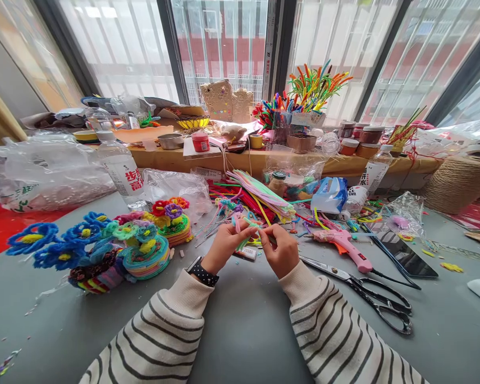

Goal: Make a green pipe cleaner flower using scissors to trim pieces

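Near the middle of the grey table, my left hand (229,246) pinches a small piece of pastel pipe cleaner (248,223), pink and mint green. My right hand (279,249) is closed on the green end of the same piece, its thumb and forefinger together. Just beyond both hands lies a bundle of pastel pipe cleaners (262,196). Below the held piece, partly behind my left hand, a small white labelled block (248,253) rests on the table. The black-handled scissors (360,285) and a pink glue gun (344,245) lie to the right of my right hand.
Pipe-cleaner flowers in woven pots (146,256) stand at left. A phone (404,253) and a twine spool (460,181) are at right. Water bottles (122,170) and plastic bags flank the pile. Along the window, a ledge (160,160) bears jars and more pipe cleaners.
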`<state>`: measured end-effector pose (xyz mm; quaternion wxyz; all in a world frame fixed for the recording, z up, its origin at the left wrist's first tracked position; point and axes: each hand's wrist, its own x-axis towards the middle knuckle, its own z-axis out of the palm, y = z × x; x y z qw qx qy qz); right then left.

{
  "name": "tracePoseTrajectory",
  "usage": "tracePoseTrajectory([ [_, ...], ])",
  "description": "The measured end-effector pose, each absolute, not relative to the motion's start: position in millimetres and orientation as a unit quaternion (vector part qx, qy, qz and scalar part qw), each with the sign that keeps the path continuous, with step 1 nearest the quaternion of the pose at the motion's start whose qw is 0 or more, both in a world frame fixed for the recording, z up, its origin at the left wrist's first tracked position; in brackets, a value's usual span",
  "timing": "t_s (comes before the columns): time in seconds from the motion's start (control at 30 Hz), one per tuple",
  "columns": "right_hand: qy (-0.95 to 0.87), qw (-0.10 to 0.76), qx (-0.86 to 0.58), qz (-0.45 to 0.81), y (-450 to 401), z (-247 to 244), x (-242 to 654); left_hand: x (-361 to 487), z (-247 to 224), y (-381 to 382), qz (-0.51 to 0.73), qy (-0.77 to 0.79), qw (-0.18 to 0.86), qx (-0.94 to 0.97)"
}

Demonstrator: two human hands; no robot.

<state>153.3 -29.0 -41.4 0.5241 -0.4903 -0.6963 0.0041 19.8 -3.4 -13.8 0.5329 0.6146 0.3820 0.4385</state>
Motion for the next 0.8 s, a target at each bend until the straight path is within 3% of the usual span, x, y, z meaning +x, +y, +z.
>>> tracePoseTrajectory([
  [0.53,-0.81,0.389,-0.438,-0.041,-28.0,-38.6,160.8,16.4,-16.5,-0.3,0.384,0.397,0.477,0.684],
  [0.8,-0.798,0.374,-0.458,-0.116,-25.0,-38.7,163.4,15.2,-16.9,-0.1,0.396,0.39,0.336,0.76],
])
